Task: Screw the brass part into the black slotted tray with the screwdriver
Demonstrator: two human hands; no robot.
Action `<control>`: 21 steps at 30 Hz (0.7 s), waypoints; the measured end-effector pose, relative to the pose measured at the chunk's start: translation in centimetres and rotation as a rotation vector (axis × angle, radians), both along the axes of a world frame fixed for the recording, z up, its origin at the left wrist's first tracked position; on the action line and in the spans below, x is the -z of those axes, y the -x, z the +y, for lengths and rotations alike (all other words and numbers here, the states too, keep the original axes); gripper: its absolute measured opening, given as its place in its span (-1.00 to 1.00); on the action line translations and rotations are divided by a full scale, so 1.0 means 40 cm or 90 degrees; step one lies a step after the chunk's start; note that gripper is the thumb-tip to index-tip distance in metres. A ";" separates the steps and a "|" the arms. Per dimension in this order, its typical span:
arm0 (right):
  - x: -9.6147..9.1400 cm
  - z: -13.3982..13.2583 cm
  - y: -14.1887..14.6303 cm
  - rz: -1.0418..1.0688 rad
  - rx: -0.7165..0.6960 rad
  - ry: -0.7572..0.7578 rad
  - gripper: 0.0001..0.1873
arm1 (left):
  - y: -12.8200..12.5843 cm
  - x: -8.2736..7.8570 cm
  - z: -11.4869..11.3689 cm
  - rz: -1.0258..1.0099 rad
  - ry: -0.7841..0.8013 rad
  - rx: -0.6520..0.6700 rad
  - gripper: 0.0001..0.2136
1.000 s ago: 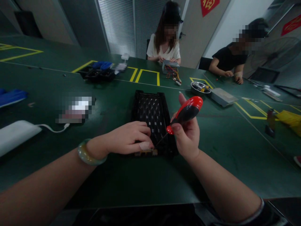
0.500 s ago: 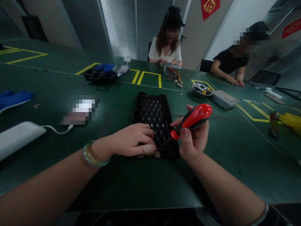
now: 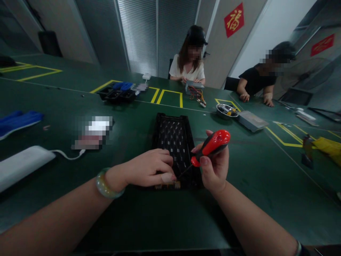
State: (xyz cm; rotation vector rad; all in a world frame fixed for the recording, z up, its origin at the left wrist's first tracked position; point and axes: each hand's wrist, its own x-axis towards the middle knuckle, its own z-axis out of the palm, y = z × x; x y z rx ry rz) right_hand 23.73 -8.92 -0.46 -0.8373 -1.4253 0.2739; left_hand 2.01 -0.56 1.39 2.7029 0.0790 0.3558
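Observation:
A black plastic case [image 3: 173, 138] with rows of small bright metal pieces inside lies lengthwise in front of me. My left hand [image 3: 150, 169] is closed over its near left corner, fingers curled inside and thumb stretched along the near end. Just below that thumb shows a small gold-brown part [image 3: 166, 185], mostly covered. My right hand [image 3: 217, 167] grips a red and black screwdriver [image 3: 213, 145] by its handle. The thin shaft slants down to the left, its tip close to my left thumb; whether it sits on a screw I cannot tell.
A phone [image 3: 93, 133] is cabled to a white power strip [image 3: 23, 165] at left, near a blue glove [image 3: 21, 122]. Beyond the case are black trays [image 3: 117, 94], a metal bowl [image 3: 227, 111] and a grey box [image 3: 252, 121]. Two people sit across the green table [image 3: 133, 227].
The view has tilted up, so everything sits lower in the picture. Both hands keep their hold, and the screwdriver handle shifts slightly left. At right, a co-worker's hands have moved apart.

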 end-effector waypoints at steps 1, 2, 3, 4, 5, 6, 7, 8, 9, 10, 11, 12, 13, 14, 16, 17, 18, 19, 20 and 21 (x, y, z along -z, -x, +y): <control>0.002 0.000 -0.004 -0.003 -0.005 0.009 -0.39 | 0.000 0.000 0.000 -0.002 0.001 0.000 -0.73; 0.005 0.000 -0.008 -0.009 -0.011 0.015 -0.35 | 0.000 0.000 0.001 -0.005 0.004 0.001 -0.73; 0.007 -0.001 -0.011 -0.017 -0.015 0.022 -0.30 | -0.001 0.000 0.001 -0.007 0.007 0.002 -0.74; 0.009 -0.003 -0.013 -0.026 -0.016 0.025 -0.25 | -0.001 -0.001 0.001 -0.008 0.009 0.003 -0.74; 0.010 -0.005 -0.014 -0.034 -0.013 0.029 -0.22 | -0.001 -0.002 0.001 -0.010 0.012 0.005 -0.74; 0.010 -0.007 -0.014 -0.040 -0.006 0.033 -0.21 | -0.001 -0.003 0.001 -0.011 0.013 0.005 -0.74; 0.010 -0.010 -0.012 -0.045 0.002 0.037 -0.22 | -0.001 -0.004 0.000 -0.010 0.013 0.004 -0.74; 0.009 -0.012 -0.011 -0.050 0.011 0.040 -0.24 | -0.001 -0.005 0.000 -0.010 0.011 0.003 -0.75; 0.007 -0.014 -0.009 -0.054 0.017 0.040 -0.28 | -0.001 -0.005 -0.001 -0.009 0.008 0.003 -0.75; 0.006 -0.016 -0.007 -0.059 0.020 0.038 -0.31 | -0.001 -0.005 -0.001 -0.009 0.005 0.002 -0.75; 0.004 -0.018 -0.006 -0.065 0.019 0.036 -0.34 | -0.001 -0.005 -0.002 -0.008 0.003 0.002 -0.75; 0.004 -0.019 -0.006 -0.070 0.018 0.033 -0.36 | -0.001 -0.004 -0.002 -0.007 0.002 0.003 -0.75; 0.003 -0.020 -0.007 -0.074 0.018 0.031 -0.37 | -0.001 -0.003 -0.001 -0.009 0.002 0.004 -0.75; 0.004 -0.021 -0.008 -0.075 0.020 0.030 -0.38 | -0.001 -0.002 0.000 -0.011 0.003 0.006 -0.75; 0.005 -0.020 -0.010 -0.069 0.031 0.030 -0.40 | 0.000 0.000 0.001 -0.013 0.001 0.005 -0.73; 0.005 -0.019 -0.010 -0.065 0.038 0.030 -0.41 | 0.000 0.000 0.002 -0.012 -0.001 0.004 -0.73; 0.004 -0.018 -0.010 -0.061 0.045 0.030 -0.43 | 0.000 0.000 0.002 -0.010 -0.004 0.005 -0.72; 0.002 -0.016 -0.008 -0.059 0.049 0.029 -0.45 | 0.000 -0.001 0.002 -0.008 -0.006 0.006 -0.71; -0.002 -0.014 -0.007 -0.059 0.048 0.030 -0.48 | 0.000 -0.001 0.002 -0.008 -0.008 0.007 -0.71; -0.006 -0.012 -0.005 -0.061 0.042 0.031 -0.50 | 0.000 -0.002 0.001 -0.008 -0.009 0.008 -0.71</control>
